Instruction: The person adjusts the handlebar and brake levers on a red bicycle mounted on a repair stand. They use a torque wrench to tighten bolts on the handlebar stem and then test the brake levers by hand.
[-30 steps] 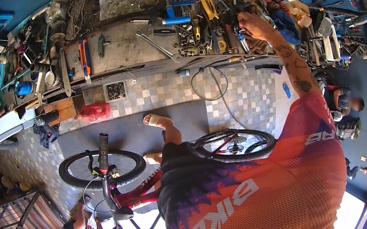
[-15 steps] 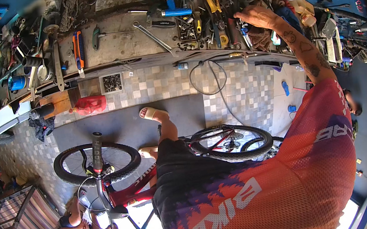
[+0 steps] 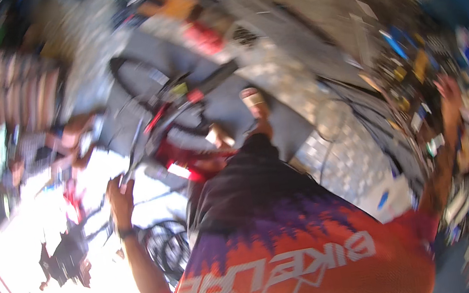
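Observation:
The picture is smeared by motion. My left hand (image 3: 121, 201) is closed round the end of the handlebar (image 3: 137, 151) of a red bicycle (image 3: 178, 155). The bicycle stands at my left, its front wheel (image 3: 131, 83) pointing away from me. At the far right my right hand (image 3: 449, 95) is stretched over the cluttered workbench (image 3: 322, 6). Its fingers look extended and apart, with nothing visible in them. Blurred hand tools (image 3: 408, 54) lie around it, a blue one among them; their exact kinds are hard to make out.
A grey mat (image 3: 288, 120) lies on the tiled floor beneath the bicycle and my feet. Near the bench are a red item (image 3: 203, 37) and a small dark tray (image 3: 243, 36). Another person (image 3: 61, 142) sits at the left, beside bright glare. A slatted wooden piece (image 3: 16, 88) stands beyond.
The whole view has swung, so the bench now runs diagonally toward the right. My right hand is still over the bench tools, and my left is still at the handlebar.

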